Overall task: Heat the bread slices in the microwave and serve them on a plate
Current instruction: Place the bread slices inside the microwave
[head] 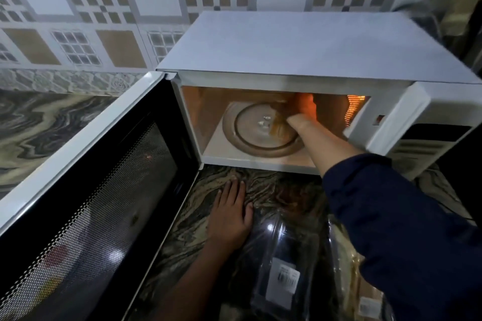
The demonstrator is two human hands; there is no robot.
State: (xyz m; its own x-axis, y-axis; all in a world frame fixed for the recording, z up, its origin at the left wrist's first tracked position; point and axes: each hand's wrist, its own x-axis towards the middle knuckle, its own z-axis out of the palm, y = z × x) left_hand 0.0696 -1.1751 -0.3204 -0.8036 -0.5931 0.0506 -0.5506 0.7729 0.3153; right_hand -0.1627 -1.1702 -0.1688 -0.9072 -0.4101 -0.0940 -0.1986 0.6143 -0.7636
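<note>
Fingers of the right hand, blurred inside the microwave, grip bread; left hand flat, fingers spread.

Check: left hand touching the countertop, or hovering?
Touching. Head view shows the left hand lying flat, fingers spread, on the marbled countertop before the open microwave.

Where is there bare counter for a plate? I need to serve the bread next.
Free: the marbled counter left of the open microwave door, up to the tiled wall. Crowded: the strip in front of the microwave, hemmed by the door, left hand and plastic bread bag. The right hand fills the cavity.
</note>
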